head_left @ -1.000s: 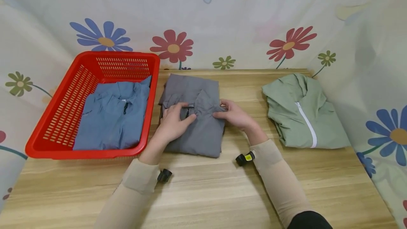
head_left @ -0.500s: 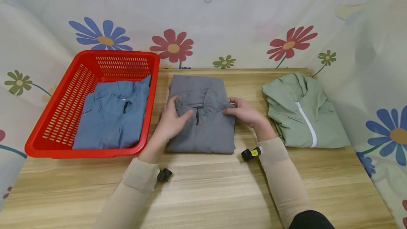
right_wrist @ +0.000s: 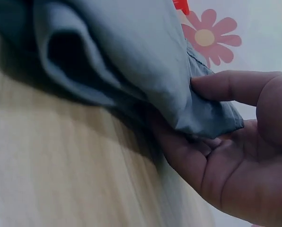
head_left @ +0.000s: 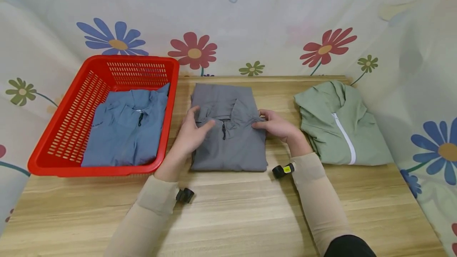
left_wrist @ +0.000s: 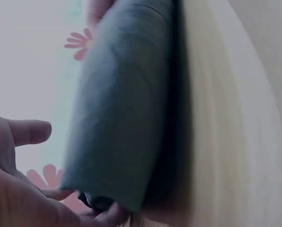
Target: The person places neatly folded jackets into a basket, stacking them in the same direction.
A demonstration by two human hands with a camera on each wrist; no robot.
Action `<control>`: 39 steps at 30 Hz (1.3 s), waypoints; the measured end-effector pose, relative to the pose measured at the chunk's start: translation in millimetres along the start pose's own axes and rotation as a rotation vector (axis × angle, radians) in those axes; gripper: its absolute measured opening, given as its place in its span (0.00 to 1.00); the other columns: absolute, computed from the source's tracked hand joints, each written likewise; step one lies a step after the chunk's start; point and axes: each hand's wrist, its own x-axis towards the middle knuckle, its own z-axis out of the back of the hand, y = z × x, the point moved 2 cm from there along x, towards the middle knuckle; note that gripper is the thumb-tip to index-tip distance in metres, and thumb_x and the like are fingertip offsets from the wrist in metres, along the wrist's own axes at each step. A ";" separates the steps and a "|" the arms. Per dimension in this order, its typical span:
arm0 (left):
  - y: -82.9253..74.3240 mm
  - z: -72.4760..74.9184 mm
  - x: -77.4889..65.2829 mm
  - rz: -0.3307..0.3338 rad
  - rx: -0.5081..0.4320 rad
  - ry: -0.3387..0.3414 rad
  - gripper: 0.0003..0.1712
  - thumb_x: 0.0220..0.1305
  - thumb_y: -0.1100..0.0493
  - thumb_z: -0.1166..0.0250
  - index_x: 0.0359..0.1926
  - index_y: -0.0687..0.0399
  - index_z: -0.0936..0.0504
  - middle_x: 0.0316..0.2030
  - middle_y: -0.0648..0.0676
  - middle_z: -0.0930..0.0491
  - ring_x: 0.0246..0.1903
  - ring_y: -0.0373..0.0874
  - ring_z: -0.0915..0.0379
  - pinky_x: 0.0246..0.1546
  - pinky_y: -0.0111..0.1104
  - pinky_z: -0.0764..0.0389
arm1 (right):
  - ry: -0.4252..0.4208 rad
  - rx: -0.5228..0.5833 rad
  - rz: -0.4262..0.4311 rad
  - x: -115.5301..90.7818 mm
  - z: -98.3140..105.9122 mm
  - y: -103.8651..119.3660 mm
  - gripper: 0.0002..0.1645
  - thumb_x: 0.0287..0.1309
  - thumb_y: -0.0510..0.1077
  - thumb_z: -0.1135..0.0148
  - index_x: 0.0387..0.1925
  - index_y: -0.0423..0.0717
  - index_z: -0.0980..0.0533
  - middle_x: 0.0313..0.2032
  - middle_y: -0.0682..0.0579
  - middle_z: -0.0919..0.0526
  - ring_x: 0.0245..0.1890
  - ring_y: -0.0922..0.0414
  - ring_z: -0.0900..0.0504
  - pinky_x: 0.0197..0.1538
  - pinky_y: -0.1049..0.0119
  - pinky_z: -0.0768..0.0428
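A folded grey jacket (head_left: 228, 146), with a collar and a short black zip pull, lies on the wooden table between my hands. My right hand (head_left: 276, 125) pinches its right edge. In the right wrist view the thumb (right_wrist: 226, 86) presses on the cloth from above, with the fingers curled underneath. At the jacket's left edge is my left hand (head_left: 190, 133). Its thumb (left_wrist: 32, 131) stands away from the cloth in the left wrist view, while the other fingers reach to the lower edge of the fold, their tips partly hidden.
A red plastic basket (head_left: 53, 122) stands left of the jacket, holding a folded blue jacket (head_left: 123, 138). To the right lies a folded green jacket (head_left: 335, 130) with a white zip. A flowered cloth (head_left: 271, 15) hangs behind the table (head_left: 228, 209).
The grey jacket has slid right and lies straighter, its black zip pull now uncovered. My right hand moved right with its edge; my left hand drew back from the zip to the left edge.
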 end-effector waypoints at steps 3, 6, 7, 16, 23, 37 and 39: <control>-3.3 -1.7 -0.1 0.002 -0.066 0.006 0.46 0.74 0.51 0.36 0.80 0.58 0.52 0.79 0.62 0.53 0.77 0.55 0.58 0.73 0.52 0.45 | -0.045 -0.095 0.053 -0.8 1.8 1.8 0.07 0.70 0.35 0.41 0.42 0.35 0.29 0.42 0.44 0.25 0.41 0.53 0.27 0.43 0.63 0.27; -5.7 -4.0 -0.5 -0.006 -0.098 -0.006 0.46 0.74 0.52 0.36 0.80 0.57 0.53 0.79 0.60 0.52 0.77 0.53 0.59 0.73 0.51 0.46 | -0.093 -0.169 0.092 -1.7 2.8 3.6 0.07 0.70 0.35 0.40 0.38 0.36 0.30 0.40 0.45 0.29 0.40 0.51 0.32 0.43 0.61 0.32; -5.8 -4.6 -0.6 -0.007 -0.103 -0.013 0.47 0.74 0.53 0.36 0.80 0.58 0.54 0.79 0.60 0.52 0.77 0.53 0.59 0.73 0.51 0.47 | -0.107 -0.192 0.097 -2.6 2.8 4.8 0.08 0.69 0.36 0.40 0.37 0.37 0.31 0.38 0.45 0.30 0.39 0.51 0.33 0.42 0.60 0.34; -0.7 -8.8 0.5 0.012 -0.148 -0.046 0.51 0.72 0.55 0.34 0.81 0.59 0.58 0.79 0.62 0.57 0.77 0.53 0.61 0.74 0.50 0.49 | -0.170 -0.246 0.091 -6.7 -0.4 10.7 0.12 0.69 0.37 0.38 0.37 0.39 0.34 0.37 0.45 0.36 0.34 0.50 0.36 0.39 0.58 0.37; 2.0 -9.8 2.3 0.028 -0.167 -0.030 0.51 0.72 0.56 0.34 0.81 0.58 0.59 0.80 0.63 0.60 0.78 0.52 0.63 0.75 0.47 0.52 | -0.114 -0.098 0.090 -3.6 -5.5 11.8 0.11 0.69 0.36 0.39 0.36 0.39 0.34 0.43 0.42 0.32 0.46 0.48 0.33 0.46 0.58 0.35; 3.8 -7.2 4.1 0.054 -0.139 0.003 0.46 0.74 0.52 0.36 0.81 0.53 0.53 0.80 0.58 0.55 0.78 0.50 0.60 0.74 0.50 0.49 | -0.011 0.172 0.068 -1.5 -6.1 10.2 0.38 0.68 0.31 0.38 0.76 0.37 0.40 0.68 0.37 0.30 0.60 0.45 0.23 0.56 0.54 0.20; 3.8 -7.3 4.0 0.052 -0.144 0.010 0.45 0.74 0.52 0.36 0.81 0.53 0.52 0.80 0.59 0.55 0.78 0.50 0.60 0.74 0.50 0.49 | -0.046 0.146 0.085 -1.5 -5.2 10.4 0.36 0.66 0.31 0.36 0.73 0.35 0.35 0.66 0.38 0.29 0.59 0.45 0.23 0.56 0.55 0.20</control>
